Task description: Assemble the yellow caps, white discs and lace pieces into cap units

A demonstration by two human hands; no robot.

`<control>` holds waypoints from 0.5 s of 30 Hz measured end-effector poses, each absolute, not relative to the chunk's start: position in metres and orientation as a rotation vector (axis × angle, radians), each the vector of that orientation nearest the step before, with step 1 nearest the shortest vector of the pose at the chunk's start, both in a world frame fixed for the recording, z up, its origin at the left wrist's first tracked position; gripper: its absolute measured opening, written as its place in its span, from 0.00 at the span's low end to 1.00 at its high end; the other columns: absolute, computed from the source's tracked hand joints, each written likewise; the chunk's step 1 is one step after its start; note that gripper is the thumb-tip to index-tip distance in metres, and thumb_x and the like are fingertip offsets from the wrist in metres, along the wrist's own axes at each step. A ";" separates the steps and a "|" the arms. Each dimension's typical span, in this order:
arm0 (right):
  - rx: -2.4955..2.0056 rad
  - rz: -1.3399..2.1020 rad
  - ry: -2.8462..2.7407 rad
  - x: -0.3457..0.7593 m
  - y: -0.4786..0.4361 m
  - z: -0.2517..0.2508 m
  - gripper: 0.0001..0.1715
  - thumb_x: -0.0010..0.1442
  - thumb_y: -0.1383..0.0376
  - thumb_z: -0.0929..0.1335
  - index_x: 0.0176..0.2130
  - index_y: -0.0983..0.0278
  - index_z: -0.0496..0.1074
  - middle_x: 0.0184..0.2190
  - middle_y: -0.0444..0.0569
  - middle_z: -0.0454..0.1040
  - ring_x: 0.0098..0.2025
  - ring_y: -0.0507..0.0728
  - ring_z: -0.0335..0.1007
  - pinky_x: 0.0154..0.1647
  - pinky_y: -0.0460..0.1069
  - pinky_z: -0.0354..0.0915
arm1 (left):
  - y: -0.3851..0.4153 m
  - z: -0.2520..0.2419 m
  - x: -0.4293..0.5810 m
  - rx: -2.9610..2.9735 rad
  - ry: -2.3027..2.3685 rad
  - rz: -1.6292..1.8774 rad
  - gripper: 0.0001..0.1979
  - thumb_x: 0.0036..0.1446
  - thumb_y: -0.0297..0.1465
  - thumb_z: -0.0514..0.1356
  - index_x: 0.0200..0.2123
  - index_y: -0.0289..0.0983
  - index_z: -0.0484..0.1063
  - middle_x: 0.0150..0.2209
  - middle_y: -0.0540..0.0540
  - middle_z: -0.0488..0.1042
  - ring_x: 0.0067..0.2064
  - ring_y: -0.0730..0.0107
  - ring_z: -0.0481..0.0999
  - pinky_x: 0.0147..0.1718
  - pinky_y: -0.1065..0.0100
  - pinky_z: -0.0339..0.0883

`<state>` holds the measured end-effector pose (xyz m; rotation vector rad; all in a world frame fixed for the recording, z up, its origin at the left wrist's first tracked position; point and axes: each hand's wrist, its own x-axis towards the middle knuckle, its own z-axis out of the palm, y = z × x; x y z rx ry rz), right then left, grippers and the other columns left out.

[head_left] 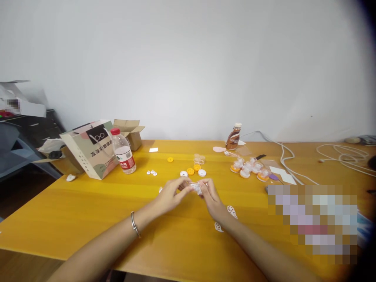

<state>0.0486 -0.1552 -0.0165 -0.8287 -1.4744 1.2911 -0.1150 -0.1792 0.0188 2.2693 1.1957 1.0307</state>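
Observation:
Between my fingertips is a small clear and white plastic part (196, 188), too small to make out fully. My left hand (174, 192) pinches it from the left, a metal bangle on that wrist. My right hand (210, 196) grips its other side, just above the tabletop. Just beyond the hands lie a yellow ring-shaped disc (190, 172) and a white disc (201, 172), with others like them. Clear round caps (199, 159) sit behind these. White spoked wheel pieces (231, 212) lie beside my right forearm, and small white pieces (152, 172) are to the left.
A water bottle (123, 153), a paper bag (91, 150) and a cardboard box (132, 133) stand at the left. At the right are several clear, orange-based round assemblies (246, 170), a brown drink bottle (234, 138) and white cables (284, 156). A pixelated area covers the right front.

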 end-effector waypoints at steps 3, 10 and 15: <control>-0.780 1.526 -1.379 0.047 -0.157 -0.015 0.14 0.55 0.51 0.61 0.30 0.59 0.58 0.22 0.38 0.57 0.22 0.49 0.50 0.24 0.45 0.50 | -0.182 0.017 -0.114 2.419 1.182 1.059 0.10 0.59 0.33 0.48 0.40 0.34 0.64 0.32 0.46 0.69 0.33 0.72 0.68 0.35 0.70 0.63; -0.618 2.091 -0.938 0.045 -0.162 0.001 0.13 0.52 0.56 0.66 0.28 0.62 0.61 0.23 0.39 0.60 0.19 0.46 0.47 0.21 0.43 0.48 | -0.180 0.021 -0.123 2.705 0.938 1.025 0.11 0.59 0.29 0.48 0.44 0.34 0.62 0.38 0.40 0.67 0.41 0.65 0.65 0.40 0.64 0.63; -0.490 2.286 -0.878 0.049 -0.158 0.003 0.11 0.55 0.57 0.63 0.34 0.62 0.66 0.22 0.41 0.61 0.20 0.47 0.50 0.23 0.45 0.54 | -0.175 0.020 -0.124 2.350 0.954 1.127 0.16 0.60 0.30 0.48 0.52 0.38 0.57 0.45 0.41 0.66 0.46 0.66 0.65 0.46 0.63 0.61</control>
